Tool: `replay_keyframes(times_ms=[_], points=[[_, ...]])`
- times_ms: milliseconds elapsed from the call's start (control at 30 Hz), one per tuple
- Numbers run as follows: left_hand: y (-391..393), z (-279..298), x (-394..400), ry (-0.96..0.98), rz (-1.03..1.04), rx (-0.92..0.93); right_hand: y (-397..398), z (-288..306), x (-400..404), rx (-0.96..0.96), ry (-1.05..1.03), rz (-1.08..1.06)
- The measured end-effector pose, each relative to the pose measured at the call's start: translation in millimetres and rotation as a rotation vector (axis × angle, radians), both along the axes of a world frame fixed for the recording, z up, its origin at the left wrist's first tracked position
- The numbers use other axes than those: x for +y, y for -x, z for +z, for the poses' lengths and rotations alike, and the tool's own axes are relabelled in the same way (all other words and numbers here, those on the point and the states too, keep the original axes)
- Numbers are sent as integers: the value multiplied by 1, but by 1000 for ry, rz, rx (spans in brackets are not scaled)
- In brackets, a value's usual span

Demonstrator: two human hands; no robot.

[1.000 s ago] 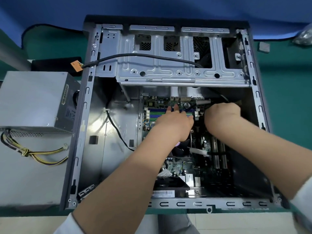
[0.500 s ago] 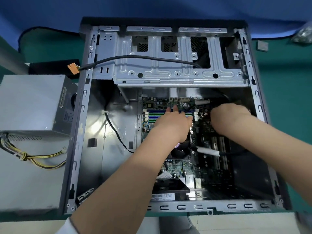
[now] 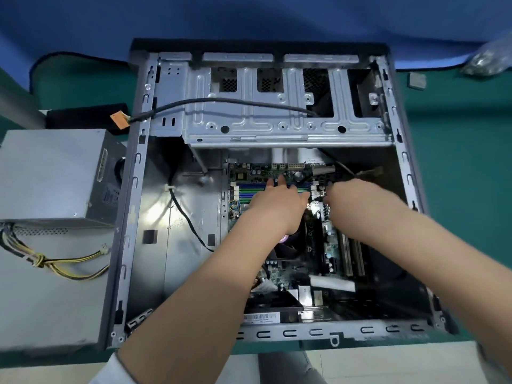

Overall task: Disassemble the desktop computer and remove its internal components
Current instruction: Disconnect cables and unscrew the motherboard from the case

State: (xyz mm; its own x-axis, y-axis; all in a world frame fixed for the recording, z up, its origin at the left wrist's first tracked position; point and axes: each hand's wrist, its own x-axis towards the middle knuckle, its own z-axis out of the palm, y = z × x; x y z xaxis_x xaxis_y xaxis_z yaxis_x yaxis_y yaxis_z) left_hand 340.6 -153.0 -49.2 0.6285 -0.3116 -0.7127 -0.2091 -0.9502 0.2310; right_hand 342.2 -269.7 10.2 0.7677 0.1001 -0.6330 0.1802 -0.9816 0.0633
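Computer case [image 3: 133, 217]: lies open on the green bench [image 3: 457, 189], side panel off.
Motherboard [image 3: 277, 173]: inside, at the case's middle, blue and green memory slots under the fingers.
Left hand [image 3: 277, 203]: fingers straight, tips pressing on the slots.
Right hand [image 3: 357, 200]: knuckles up, fingers curled down by the board's right edge — what they grip, I cannot tell.
Power supply [image 3: 52, 173]: outside, left of the case, yellow-black wires trailing.
Writing: white barcode sticker [image 3: 261, 318] at the near edge — too blurred to read.
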Motion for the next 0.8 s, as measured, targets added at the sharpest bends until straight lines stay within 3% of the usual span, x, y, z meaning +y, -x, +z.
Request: replay_keyframes(times_ms=[67, 167, 233, 400, 633, 733, 800], points=[[1, 5, 6, 79, 96, -6, 1, 0, -5, 11, -243, -178], [1, 18, 14, 246, 276, 10, 6, 6, -16, 142, -693, -677], [0, 29, 18, 367, 420, 68, 9, 14, -20, 218, -938, -880], [-1, 67, 32, 633, 628, 123, 11, 43, -14, 261, -1402, -1135], [6, 123, 86, 1249, 953, 564, 1, 83, 8, 199, -2023, -1463], [11, 139, 92, 1404, 982, 520, 0, 94, 22, 193, -2156, -1559], [14, 145, 90, 1550, 1112, 426, 2, 99, 31, 210, -2200, -1605]])
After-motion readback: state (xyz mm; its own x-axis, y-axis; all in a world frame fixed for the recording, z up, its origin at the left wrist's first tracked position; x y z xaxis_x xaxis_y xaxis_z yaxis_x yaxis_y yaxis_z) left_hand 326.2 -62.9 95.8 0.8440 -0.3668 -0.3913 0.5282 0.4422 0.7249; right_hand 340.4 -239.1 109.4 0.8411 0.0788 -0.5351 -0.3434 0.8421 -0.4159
